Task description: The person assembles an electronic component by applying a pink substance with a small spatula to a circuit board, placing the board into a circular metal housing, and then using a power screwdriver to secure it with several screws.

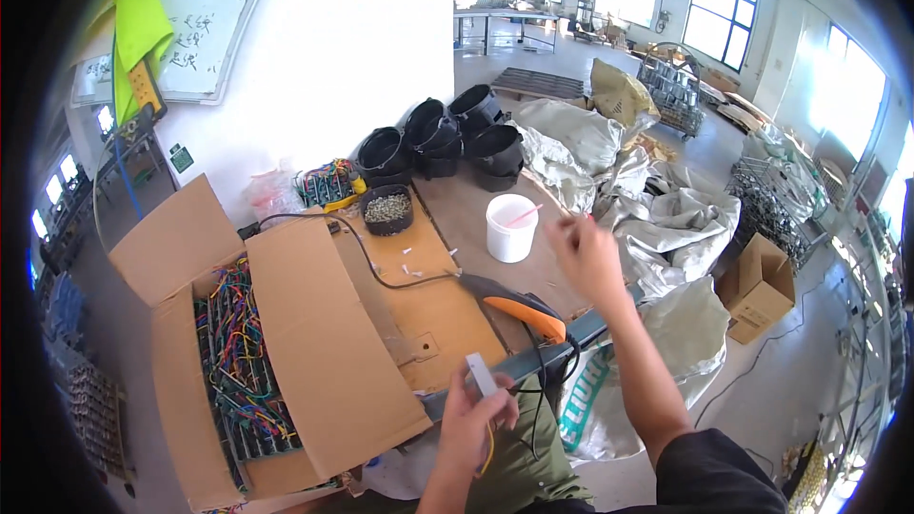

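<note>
Near the table's front edge my left hand (469,422) is closed around a small pale grey rectangular block (482,374), held tilted upward. A yellow wire (489,447) hangs below that hand. My right hand (587,255) is raised to the right of a white bucket (509,240), apart from it. Its fingers are bent and smeared by motion, so whether it holds anything cannot be made out. Inside the bucket leans a thin pink stick (526,215). Between the hands, an orange-and-black corded hand tool (524,314) lies at the table edge.
An open cardboard box (333,343) full of wired circuit boards (246,362) stands left. Behind are a black tub of small metal parts (387,211), several black buckets (436,133) and scattered small white pieces (407,266). White woven sacks (666,219) and a carton (757,287) stand right.
</note>
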`<state>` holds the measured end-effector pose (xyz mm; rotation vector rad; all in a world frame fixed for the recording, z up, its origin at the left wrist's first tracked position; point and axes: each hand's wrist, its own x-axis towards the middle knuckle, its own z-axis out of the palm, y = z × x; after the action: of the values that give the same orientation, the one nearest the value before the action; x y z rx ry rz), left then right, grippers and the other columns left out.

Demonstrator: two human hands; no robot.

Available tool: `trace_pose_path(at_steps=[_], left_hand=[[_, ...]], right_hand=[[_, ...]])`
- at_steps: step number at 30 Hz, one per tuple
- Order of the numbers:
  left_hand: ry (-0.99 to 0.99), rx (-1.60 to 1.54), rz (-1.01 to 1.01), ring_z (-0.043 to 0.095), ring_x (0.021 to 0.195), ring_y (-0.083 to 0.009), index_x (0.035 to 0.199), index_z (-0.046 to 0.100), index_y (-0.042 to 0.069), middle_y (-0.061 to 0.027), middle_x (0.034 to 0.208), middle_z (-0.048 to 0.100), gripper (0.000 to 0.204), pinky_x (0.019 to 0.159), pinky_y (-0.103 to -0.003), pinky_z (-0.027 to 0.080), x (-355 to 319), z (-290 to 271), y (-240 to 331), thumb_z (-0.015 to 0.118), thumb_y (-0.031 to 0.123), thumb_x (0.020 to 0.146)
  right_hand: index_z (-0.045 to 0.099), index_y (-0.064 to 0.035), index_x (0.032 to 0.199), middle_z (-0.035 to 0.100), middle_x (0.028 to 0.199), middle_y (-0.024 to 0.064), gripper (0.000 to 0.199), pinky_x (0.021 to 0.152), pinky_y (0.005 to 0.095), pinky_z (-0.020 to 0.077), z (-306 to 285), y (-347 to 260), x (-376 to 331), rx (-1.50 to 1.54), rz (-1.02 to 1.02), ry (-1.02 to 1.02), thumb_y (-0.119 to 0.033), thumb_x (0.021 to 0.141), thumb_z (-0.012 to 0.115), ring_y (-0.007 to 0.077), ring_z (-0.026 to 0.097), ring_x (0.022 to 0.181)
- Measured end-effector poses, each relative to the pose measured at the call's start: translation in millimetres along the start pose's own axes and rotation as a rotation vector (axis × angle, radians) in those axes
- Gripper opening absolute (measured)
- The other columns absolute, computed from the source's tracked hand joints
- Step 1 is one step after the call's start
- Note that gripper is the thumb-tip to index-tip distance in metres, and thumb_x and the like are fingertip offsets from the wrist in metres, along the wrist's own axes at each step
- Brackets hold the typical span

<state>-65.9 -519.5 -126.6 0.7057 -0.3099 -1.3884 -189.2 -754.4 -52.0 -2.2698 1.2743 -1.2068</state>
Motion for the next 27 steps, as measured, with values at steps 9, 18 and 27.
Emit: trace_pose_path(at_steps=[9,18,27], left_hand=[[0.138,0.245,0.279,0.061,0.061,-0.0174,0.129,0.032,0.009,-0.0067,0.088,0.057,0.066,0.052,-0.027,0.049,36,-11,8,0.069,-0.013,0.079],[0.2,0.457,0.298,0.055,0.056,-0.0119,0.145,0.029,0.006,-0.0045,0.078,0.056,0.071,0.049,-0.025,0.042,72,-15,15,0.068,-0.001,0.086],[0.18,0.391,0.32,0.053,0.055,-0.0089,0.137,0.035,0.005,-0.0012,0.078,0.056,0.066,0.048,-0.023,0.044,82,-14,13,0.073,0.0,0.083]], right_hand=[[0.075,-0.0039,0.076,0.07,0.072,0.0186,0.018,0.074,0.0417,0.0561,85,88,133,-0.133,-0.029,-0.123,-0.022,0.075,0.072,0.0362,0.069,0.071],[0.072,0.0021,0.079,0.071,0.071,0.0134,0.029,0.06,0.0314,0.0564,87,33,133,0.015,-0.032,-0.45,-0.026,0.077,0.079,0.02,0.069,0.056],[0.072,0.0051,0.09,0.071,0.072,0.0103,0.019,0.055,0.0278,0.0567,85,39,134,0.254,0.025,-0.442,-0.011,0.081,0.072,0.0148,0.069,0.059]])
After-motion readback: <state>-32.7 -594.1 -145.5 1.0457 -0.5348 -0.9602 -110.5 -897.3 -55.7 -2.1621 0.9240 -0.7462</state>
